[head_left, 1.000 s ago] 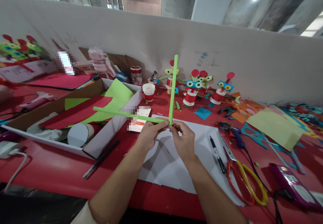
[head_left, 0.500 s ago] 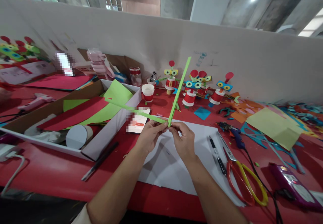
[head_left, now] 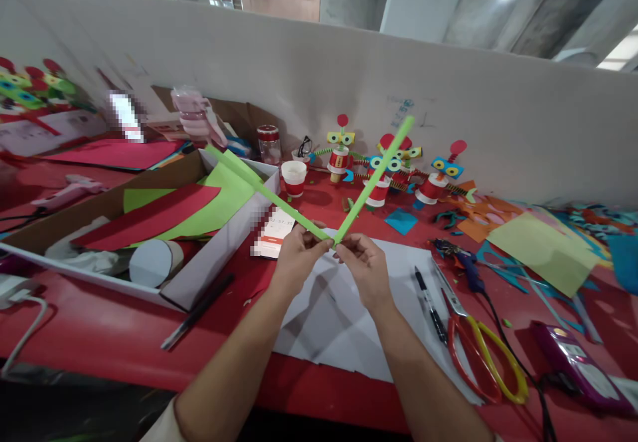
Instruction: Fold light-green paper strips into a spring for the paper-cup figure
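Observation:
Two lengths of green paper strip (head_left: 371, 183) meet in a V between my hands, over the white paper (head_left: 343, 316). My left hand (head_left: 302, 259) pinches the joint from the left, where the other length (head_left: 279, 203) runs up and away to the left. From the right, my right hand (head_left: 363, 266) pinches the same joint, and its length rises to the upper right. Whether they are one folded strip or two strips, I cannot tell. My fingertips partly hide the joint.
A white box (head_left: 219, 256) with coloured paper stands left, a phone (head_left: 275, 232) beside it. Scissors (head_left: 478, 349), a pen (head_left: 431, 306) and a glue gun (head_left: 461, 259) lie right. Paper-cup robots (head_left: 339, 156) and a cup (head_left: 294, 177) stand behind.
The right length of strip has tipped further to the right, and the left length now rises more steeply. Both hands keep their pinch at the joint.

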{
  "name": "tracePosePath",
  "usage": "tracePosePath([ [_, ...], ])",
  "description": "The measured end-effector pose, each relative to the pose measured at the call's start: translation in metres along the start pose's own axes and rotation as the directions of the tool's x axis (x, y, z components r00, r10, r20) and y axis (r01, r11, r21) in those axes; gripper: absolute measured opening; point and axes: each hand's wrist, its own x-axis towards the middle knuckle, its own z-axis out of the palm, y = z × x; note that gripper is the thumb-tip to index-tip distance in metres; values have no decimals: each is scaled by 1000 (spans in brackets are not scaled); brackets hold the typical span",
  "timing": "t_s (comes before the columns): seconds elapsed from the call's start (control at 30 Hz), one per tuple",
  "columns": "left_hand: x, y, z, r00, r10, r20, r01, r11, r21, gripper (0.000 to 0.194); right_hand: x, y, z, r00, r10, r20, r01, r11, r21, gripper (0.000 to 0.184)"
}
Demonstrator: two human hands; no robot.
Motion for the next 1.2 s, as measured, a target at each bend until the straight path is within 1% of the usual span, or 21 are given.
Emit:
tracePosePath([
  [0.1, 4, 1, -7, 999, 21, 44, -27, 991, 130, 40, 2, 0, 0, 995, 101, 14, -101, 995, 14, 11],
  [0.23, 10, 0, -15, 993, 54, 108, -85, 947, 310, 45, 0, 2, 0, 984, 176, 31, -174, 983, -52, 11],
  [0.33, 12, 2, -18, 989, 40, 142, -90, 927, 365, 49, -1, 6, -1, 979, 203, 32, -198, 974, -108, 13],
  [0.4, 11, 3, -18, 988, 46, 149, -99, 922, 375, 52, -1, 6, -1, 976, 216, 35, -211, 971, -113, 14],
  [0.43, 11, 4, -17, 988, 51, 148, -103, 925, 366, 53, -1, 6, -1, 974, 224, 25, -221, 971, -92, 14],
  [0.5, 9, 5, -15, 987, 41, 156, -86, 951, 297, 51, 0, 4, 0, 970, 242, -35, -242, 970, 1, 12],
  [0.6, 6, 5, -10, 984, -31, 177, 5, 990, 141, 39, 2, 0, 2, 954, 262, -148, -230, 952, 203, 12],
  [0.67, 3, 3, -6, 974, -81, 209, 59, 992, 110, 29, 3, -2, 3, 944, 284, -166, -223, 923, 313, 13],
  [0.77, -1, -1, -1, 969, -106, 221, 83, 990, 111, 16, 3, -3, 5, 934, 317, -163, -225, 880, 418, 14],
  [0.9, -4, -4, 4, 983, -93, 161, 84, 994, 66, 13, 0, -5, 8, 930, 324, -176, -210, 857, 471, 15],
  [1.07, -3, -2, 3, 983, -59, 172, 54, 998, 30, 20, -2, -6, 11, 932, 330, -148, -215, 834, 508, 13],
  [1.2, -2, -1, 1, 985, -64, 159, 61, 998, 25, 21, -2, -6, 12, 925, 344, -161, -218, 828, 517, 13],
])
